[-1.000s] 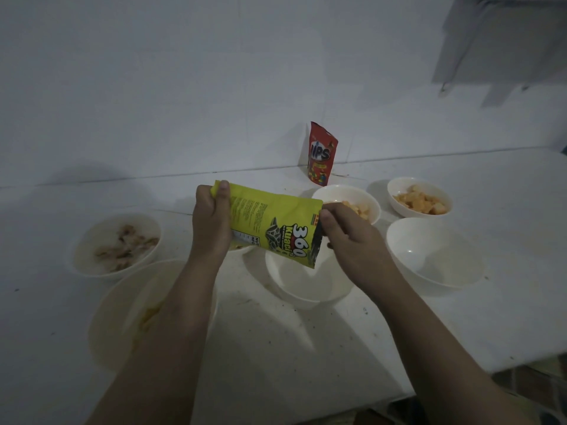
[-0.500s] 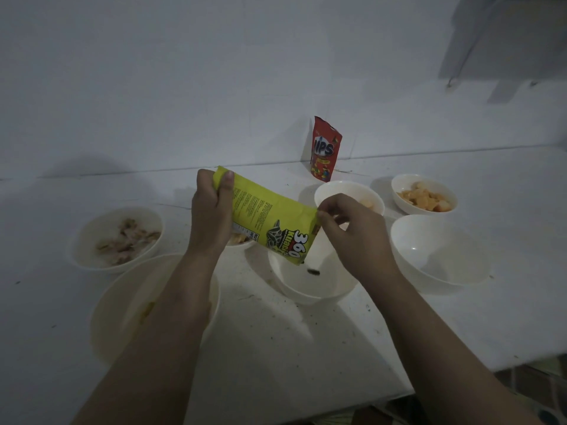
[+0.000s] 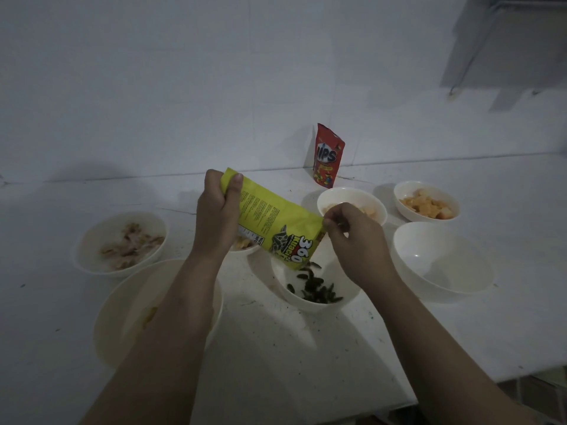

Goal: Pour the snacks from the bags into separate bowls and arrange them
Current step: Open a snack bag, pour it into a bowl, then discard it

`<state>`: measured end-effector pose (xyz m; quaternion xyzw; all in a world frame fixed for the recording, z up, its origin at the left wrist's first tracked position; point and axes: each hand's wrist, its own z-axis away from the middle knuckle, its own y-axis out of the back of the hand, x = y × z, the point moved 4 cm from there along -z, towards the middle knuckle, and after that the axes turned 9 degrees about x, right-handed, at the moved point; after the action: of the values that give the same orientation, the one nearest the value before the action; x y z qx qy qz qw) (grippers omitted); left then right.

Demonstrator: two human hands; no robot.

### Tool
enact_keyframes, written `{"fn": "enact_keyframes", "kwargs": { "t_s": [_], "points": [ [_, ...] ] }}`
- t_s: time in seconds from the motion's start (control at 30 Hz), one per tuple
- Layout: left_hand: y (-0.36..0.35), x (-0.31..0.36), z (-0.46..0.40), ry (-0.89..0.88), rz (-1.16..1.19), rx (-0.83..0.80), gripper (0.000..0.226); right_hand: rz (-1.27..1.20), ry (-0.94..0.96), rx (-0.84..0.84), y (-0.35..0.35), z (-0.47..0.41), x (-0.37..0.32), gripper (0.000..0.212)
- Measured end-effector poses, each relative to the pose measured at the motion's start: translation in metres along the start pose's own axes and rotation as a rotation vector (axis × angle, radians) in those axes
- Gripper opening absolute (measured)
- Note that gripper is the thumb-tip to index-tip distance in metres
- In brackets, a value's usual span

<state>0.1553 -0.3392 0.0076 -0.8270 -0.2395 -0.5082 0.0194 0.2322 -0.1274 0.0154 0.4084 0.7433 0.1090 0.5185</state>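
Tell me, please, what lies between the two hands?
In the head view, the tilted yellow bag spans between the left hand and right hand, both gripping it.

Tilted yellow bag (image 3: 276, 222) spilling dark seeds (image 3: 313, 286).

The yellow snack bag (image 3: 277, 223) looks like thin printed plastic film, creased, with a dull sheen. The red pouch (image 3: 328, 156) has a similar printed film (slightly glossier along its folds). The empty bowl (image 3: 441, 259) is smooth, glossy white, with a bright highlight inside. The white countertop (image 3: 306, 348) looks matt, scuffed and speckled with dark marks.
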Motion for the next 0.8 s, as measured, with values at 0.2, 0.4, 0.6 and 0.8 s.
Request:
{"fn": "enact_keyframes", "kwargs": {
  "t_s": [0.2, 0.4, 0.6, 0.8],
  "points": [
    [0.000, 0.000, 0.000, -0.003, 0.021, -0.010, 0.028, 0.028, -0.021, -0.021, 0.001, 0.000, 0.000, 0.014],
    [0.000, 0.004, 0.002, -0.016, 0.001, -0.013, 0.027, 0.050, -0.044, -0.058, 0.002, -0.002, 0.001, 0.013],
    [-0.003, 0.003, 0.005, -0.003, 0.001, -0.036, 0.027, 0.205, 0.016, -0.163, 0.007, -0.010, 0.000, 0.012],
    [-0.005, 0.003, 0.003, 0.008, -0.003, -0.030, 0.030, 0.213, -0.007, -0.187, 0.006, -0.012, 0.001, 0.012]
  ]
}}
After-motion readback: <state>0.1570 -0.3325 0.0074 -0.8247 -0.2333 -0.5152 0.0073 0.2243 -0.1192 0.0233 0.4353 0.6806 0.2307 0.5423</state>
